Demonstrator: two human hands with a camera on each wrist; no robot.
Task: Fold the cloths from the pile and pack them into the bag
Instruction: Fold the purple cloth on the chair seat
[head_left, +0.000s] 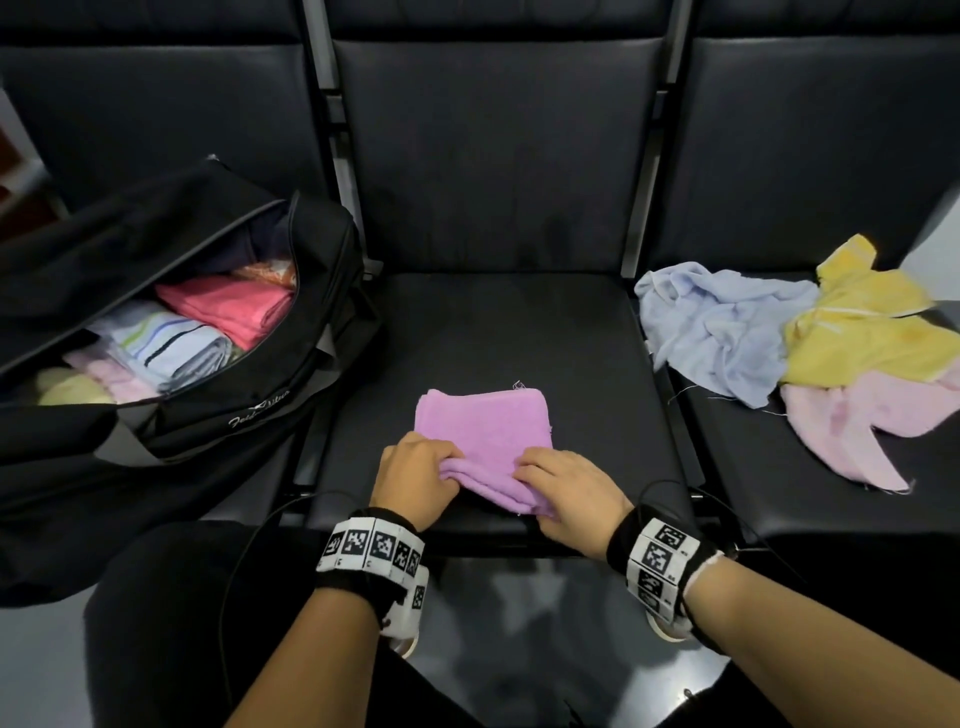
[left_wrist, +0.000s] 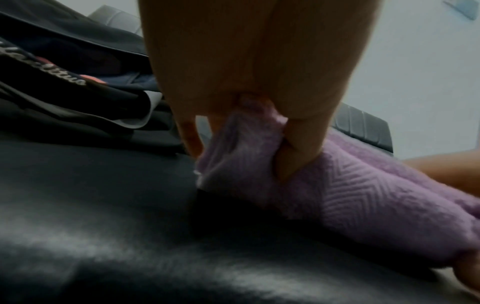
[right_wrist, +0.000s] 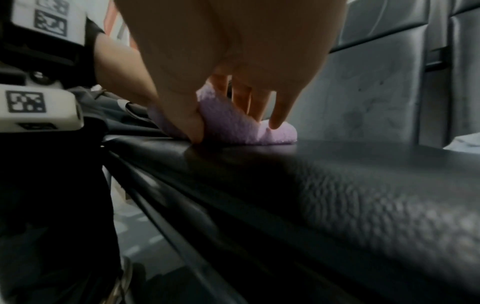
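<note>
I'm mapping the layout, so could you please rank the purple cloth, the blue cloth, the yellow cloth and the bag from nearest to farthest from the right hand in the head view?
From the right hand:
1. Purple cloth, gripped on the middle seat.
2. Blue cloth, right seat, inner side.
3. Yellow cloth and bag, far right and far left: too close to call.

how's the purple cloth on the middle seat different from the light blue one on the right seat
The purple cloth is folded into a compact, roughly square stack; the light blue cloth lies crumpled and spread out. The left hand and right hand both grip the purple cloth's near edge; nothing touches the light blue cloth, which sits in a pile against a yellow cloth. Both lie on black seats, outside the bag.
</note>
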